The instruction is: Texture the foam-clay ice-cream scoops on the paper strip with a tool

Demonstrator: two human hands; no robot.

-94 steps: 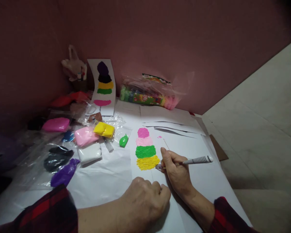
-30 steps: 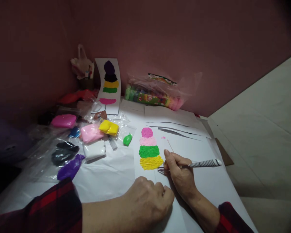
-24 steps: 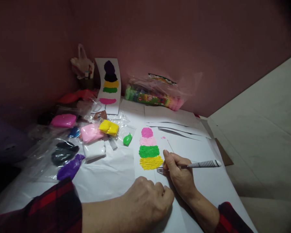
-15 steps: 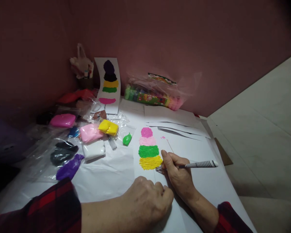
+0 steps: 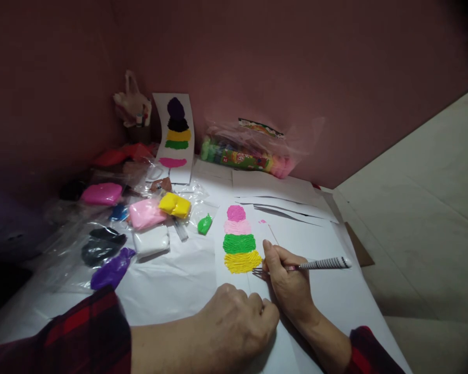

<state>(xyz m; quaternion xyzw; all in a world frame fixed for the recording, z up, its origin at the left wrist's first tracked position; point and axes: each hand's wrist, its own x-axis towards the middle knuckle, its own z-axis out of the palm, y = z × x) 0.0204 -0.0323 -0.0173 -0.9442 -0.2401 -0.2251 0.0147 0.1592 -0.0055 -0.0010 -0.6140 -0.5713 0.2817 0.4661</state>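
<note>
My right hand point(image 5: 290, 280) grips a fork point(image 5: 325, 264) with a black-and-white patterned handle. Its tines point left and meet the right edge of a ridged yellow clay band point(image 5: 242, 262). Above that band on the white paper lie a green clay band point(image 5: 239, 243), a light pink one point(image 5: 237, 227) and a darker pink rounded piece point(image 5: 236, 213). Curled on the paper just below the yellow band is my left hand point(image 5: 239, 317), fingers folded under; whether anything is in it is hidden. A thin stick point(image 5: 273, 234) lies beside a pink speck above my right hand.
Bagged clay lies to the left: pink point(image 5: 146, 213), yellow point(image 5: 174, 204), white point(image 5: 152, 242), purple point(image 5: 112, 269) and others. A card with coloured bands point(image 5: 181, 140) leans against the wall. Behind the paper sits a clear bag of coloured clay sticks point(image 5: 245, 156).
My right hand and the fork have shifted very slightly to the right along the yellow band. My left hand stays in place.
</note>
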